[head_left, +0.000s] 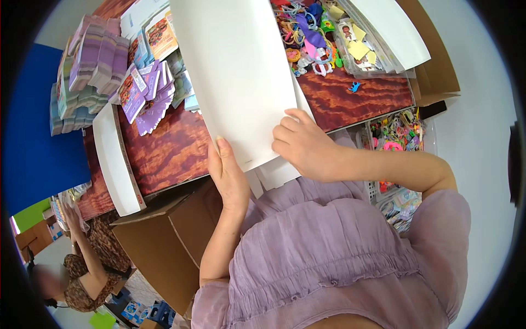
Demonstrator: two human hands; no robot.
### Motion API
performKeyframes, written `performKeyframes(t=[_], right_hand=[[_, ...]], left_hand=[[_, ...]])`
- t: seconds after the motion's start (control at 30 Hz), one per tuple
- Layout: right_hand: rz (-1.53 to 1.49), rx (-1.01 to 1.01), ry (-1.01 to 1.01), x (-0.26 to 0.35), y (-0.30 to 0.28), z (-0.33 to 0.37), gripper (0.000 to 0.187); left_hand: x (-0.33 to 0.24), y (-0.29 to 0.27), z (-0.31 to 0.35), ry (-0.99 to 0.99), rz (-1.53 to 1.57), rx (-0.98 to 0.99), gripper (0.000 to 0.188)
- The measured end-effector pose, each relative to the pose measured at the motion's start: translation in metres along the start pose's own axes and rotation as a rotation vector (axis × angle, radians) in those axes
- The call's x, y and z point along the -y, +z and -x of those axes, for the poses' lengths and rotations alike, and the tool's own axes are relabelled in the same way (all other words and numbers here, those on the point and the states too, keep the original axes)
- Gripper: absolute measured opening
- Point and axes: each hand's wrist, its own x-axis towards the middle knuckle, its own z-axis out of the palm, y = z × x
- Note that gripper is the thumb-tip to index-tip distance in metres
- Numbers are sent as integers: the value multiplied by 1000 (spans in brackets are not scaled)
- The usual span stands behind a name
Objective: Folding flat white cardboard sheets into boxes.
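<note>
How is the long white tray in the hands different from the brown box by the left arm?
Colour: the white tray is pale inside, while the brown box is plain brown.
Touch: the left hand and right hand are on the white tray; neither is on the brown box.
Place: the white tray covers part of the table from view; the brown box is by its near edge.
Both have straight edges.
</note>
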Motion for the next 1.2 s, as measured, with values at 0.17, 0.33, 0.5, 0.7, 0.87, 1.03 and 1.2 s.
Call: performKeyframes(t=[0.17,0.33,0.5,0.7,0.87,1.03,1.2], right_hand=[[259,-250,-133,-10,-58,-27,53],[662,-245,-236,-57,-137,-77,33],[115,165,255,-84,-152,-67,15],[-585,-232,614,-123,-100,-33,16],[-965,-333,744,-100,-23,-28,31],[-957,-415,700,-63,-35,-25,37],[-342,-236,236,-51,-40,17,40]], left_hand=[[-7,-32,-30,45,-142,130,39],[-46,-78,-58,161,-292,438,30],[-86,-94,-104,386,-331,192,30],[-41,-92,-68,840,-702,-20,40],[-7,-64,-25,935,-943,652,47],[1,-67,-33,980,-866,643,36],[-11,-77,-34,877,-802,576,28]])
